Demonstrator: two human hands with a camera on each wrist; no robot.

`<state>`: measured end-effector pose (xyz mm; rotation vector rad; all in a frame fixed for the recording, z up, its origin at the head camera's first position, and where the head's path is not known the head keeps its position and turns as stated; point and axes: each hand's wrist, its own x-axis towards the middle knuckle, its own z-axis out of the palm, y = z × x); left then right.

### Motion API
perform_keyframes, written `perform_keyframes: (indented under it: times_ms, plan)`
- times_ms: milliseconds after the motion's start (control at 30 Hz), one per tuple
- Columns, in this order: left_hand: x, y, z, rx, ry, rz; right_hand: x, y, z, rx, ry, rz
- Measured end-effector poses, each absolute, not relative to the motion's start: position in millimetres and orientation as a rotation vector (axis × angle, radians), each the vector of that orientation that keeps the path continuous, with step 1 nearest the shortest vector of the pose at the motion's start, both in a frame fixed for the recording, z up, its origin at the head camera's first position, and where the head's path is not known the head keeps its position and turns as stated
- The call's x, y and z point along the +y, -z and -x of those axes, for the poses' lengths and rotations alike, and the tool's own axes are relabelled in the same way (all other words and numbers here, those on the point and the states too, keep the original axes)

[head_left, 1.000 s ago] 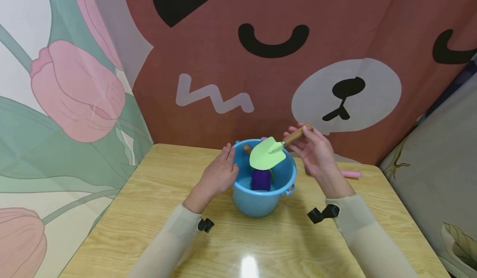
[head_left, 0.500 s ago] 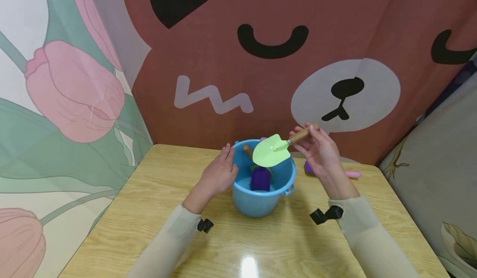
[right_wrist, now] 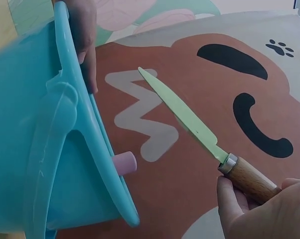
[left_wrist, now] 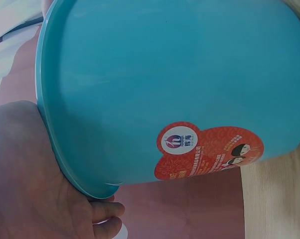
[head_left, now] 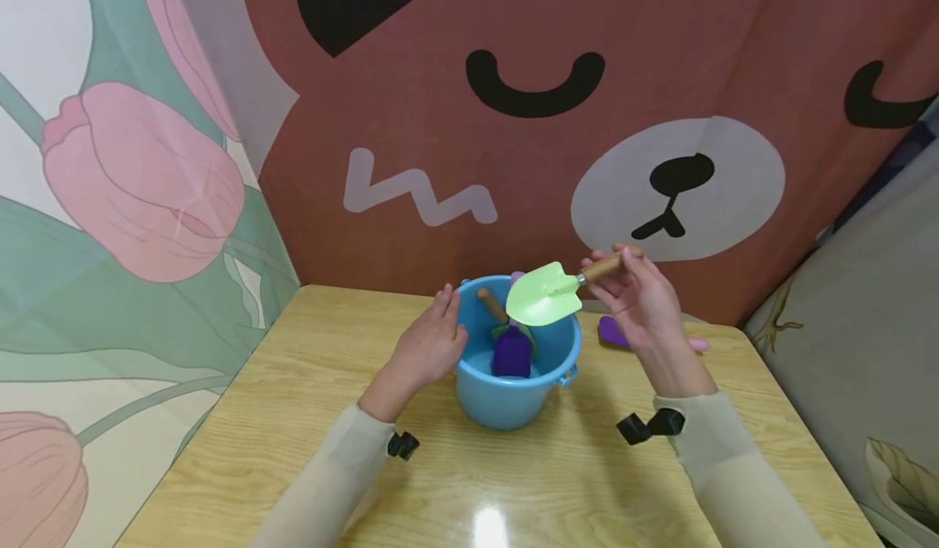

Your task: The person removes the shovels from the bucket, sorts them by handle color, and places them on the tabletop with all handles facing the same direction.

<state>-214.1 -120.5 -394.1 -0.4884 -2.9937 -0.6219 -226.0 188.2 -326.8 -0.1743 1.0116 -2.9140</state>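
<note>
In the head view, my left hand (head_left: 427, 342) rests against the left rim of a light blue bucket (head_left: 506, 405), its fingers straight along the edge. The left wrist view shows the palm against the rim of the bucket (left_wrist: 130, 89). My right hand (head_left: 645, 307) pinches the wooden handle of a light green trowel (head_left: 544, 293), held above the bucket's right rim with its blade pointing left. In the right wrist view, thumb and fingers hold the handle of the trowel (right_wrist: 190, 122). Inside the bucket lie a purple shovel (head_left: 511, 354) and a wooden-handled tool (head_left: 491, 305), partly hidden.
A purple tool (head_left: 612, 332) with a pink handle end lies on the wooden table (head_left: 293, 417) behind my right forearm, partly covered. A bear-print cloth (head_left: 411, 124) hangs behind the table's far edge.
My right hand has moved right and slightly outward with the trowel, so the blade covers less of the bucket's opening. My left hand has stayed at the rim.
</note>
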Motion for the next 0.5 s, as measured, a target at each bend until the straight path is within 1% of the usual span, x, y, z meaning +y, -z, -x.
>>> perform_keyframes:
  times_ms: [500]
  plan:
    - [-121, 394, 214, -2.978, 0.601, 0.503, 208, 328, 223, 0.948, 2.941, 0.102]
